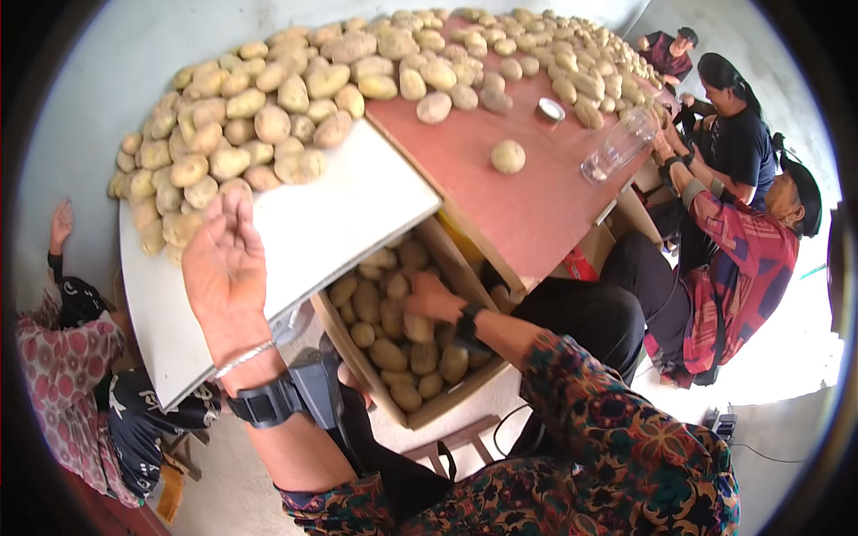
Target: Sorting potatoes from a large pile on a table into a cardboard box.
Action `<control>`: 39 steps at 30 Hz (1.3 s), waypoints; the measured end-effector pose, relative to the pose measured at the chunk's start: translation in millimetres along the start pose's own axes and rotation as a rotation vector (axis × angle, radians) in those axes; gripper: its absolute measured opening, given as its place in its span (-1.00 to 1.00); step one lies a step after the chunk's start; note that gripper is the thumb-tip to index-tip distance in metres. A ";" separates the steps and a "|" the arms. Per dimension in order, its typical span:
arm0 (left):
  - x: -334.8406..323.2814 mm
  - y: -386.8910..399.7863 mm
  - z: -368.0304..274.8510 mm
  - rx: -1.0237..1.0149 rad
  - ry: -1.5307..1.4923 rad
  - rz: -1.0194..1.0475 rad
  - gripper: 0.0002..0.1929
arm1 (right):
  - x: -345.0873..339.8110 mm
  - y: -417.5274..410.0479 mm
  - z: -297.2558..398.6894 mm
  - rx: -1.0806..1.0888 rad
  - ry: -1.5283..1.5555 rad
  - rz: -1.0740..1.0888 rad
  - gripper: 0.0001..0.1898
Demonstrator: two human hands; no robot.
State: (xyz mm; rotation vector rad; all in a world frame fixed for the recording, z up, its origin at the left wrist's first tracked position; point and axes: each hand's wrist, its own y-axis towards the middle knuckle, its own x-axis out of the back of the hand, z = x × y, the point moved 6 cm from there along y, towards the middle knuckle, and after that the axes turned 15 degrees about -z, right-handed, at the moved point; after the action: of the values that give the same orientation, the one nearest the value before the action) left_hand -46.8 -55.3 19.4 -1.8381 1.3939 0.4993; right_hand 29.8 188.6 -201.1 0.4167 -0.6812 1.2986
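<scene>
My left hand (pixel 231 258) is raised palm up over the white tabletop (pixel 348 201), fingers slightly curled, at the near edge of a big heap of potatoes (pixel 214 127). No potato lies in its palm. Down inside a cardboard box (pixel 456 395) filled with potatoes, my right hand (pixel 432 298) has its fingers at a potato (pixel 397 286); whether they grip it is not clear. The box stands below the table edge, in front of my knees. On the red tabletop (pixel 469 181) a single potato (pixel 508 157) lies apart from the heap.
A glass jar (pixel 620 144) lies on its side by a co-worker's hands at the right, and a round lid (pixel 551 110) sits near it. Several people sit along the right side. Another person (pixel 74 388) is at the far left. A wooden stool (pixel 462 442) and cables are below.
</scene>
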 end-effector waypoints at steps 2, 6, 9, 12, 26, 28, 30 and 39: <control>5.7 -4.6 1.3 -0.017 -0.022 -0.097 -0.56 | 19.4 -15.6 20.8 -0.007 0.164 0.013 -0.28; 12.4 -7.7 3.9 -0.021 -0.018 -0.067 -0.53 | 69.5 -39.5 89.0 -0.225 0.758 0.200 -0.38; 14.6 -11.6 4.3 -0.034 -0.003 -0.067 -0.53 | 118.8 -4.6 135.4 -0.237 1.029 0.162 -0.45; 26.2 -0.5 -2.5 -0.027 -0.001 -0.065 -0.58 | 210.2 12.9 223.5 0.746 0.177 -0.486 -0.53; 9.6 12.4 -18.1 -0.086 0.050 0.013 -0.52 | 32.9 -11.9 30.5 0.056 -0.156 0.037 -0.52; 8.6 10.5 -20.0 -0.105 0.025 0.003 -0.53 | 7.2 -14.5 3.4 0.055 -0.189 0.064 -0.49; 11.0 12.1 -21.3 -0.113 0.025 -0.001 -0.53 | -18.8 -11.7 -9.1 0.043 -0.292 0.106 -0.44; -1.8 12.3 -13.4 -0.076 0.052 0.022 -0.57 | -45.1 12.5 -52.9 -0.403 0.030 -0.049 -0.56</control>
State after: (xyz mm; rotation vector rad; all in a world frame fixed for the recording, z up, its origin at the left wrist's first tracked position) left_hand -60.7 -65.8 25.0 -1.9108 1.4496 0.5258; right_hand 24.2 192.1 -271.4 0.0844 -0.8792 1.0856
